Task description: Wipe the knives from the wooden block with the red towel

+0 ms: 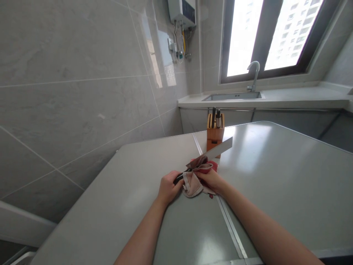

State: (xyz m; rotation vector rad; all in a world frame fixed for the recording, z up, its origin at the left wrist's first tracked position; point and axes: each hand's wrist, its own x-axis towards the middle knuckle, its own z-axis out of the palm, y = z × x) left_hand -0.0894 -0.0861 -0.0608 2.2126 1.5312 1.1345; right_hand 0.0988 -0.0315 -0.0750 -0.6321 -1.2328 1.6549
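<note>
My left hand (169, 186) is closed around the black handle of a kitchen knife (223, 147), whose broad blade points away to the right, above the table. In my right hand (211, 179) is a pink and red cloth (193, 186), bunched around the blade near the handle. The cloth hides part of the blade and my right fingertips. Just beyond the blade stands a wooden knife block (215, 133) with a couple of dark-handled tools in its slots. The blade overlaps the block's lower part in view.
The pale table (132, 206) has a metal seam strip (231, 226) running across it. Behind it is a counter with a sink (234, 96) and a faucet (255, 75) below a window. A tiled wall (82, 110) rises on the left, with a water heater (182, 14) in the corner.
</note>
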